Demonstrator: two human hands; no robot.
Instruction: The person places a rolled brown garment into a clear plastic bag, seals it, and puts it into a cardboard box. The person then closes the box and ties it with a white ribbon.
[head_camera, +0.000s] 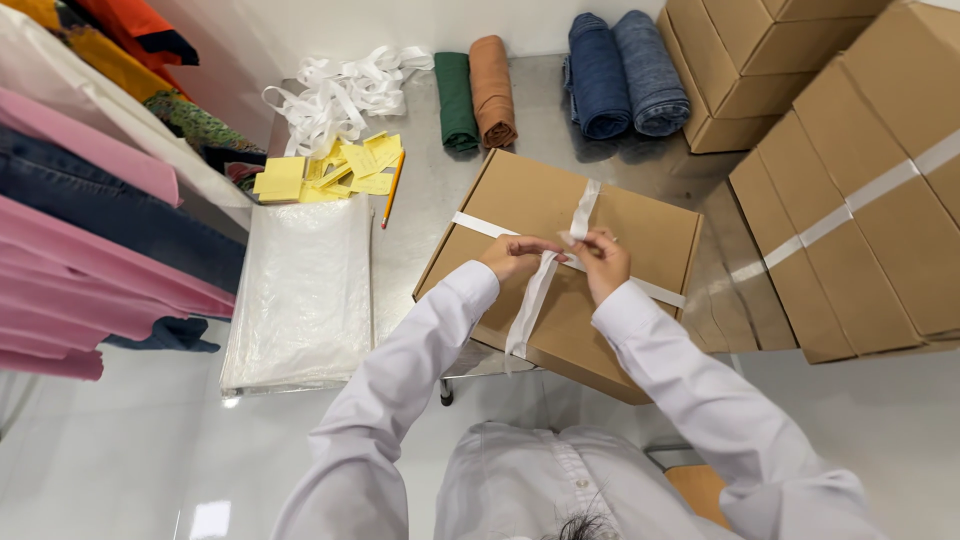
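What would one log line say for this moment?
left hand: pinching white ribbon | right hand: pinching ribbon | cardboard box: closed, ribbon crossed on lid | table: steel

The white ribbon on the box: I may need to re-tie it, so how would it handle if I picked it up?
The ribbon likely feels floppy: its loose end droops over the box edge. Probably very light, being thin and flat. It may slip, so both the left hand and right hand pinch it.

Flat brown cardboard box (640, 235), white ribbon (533, 295) crossed
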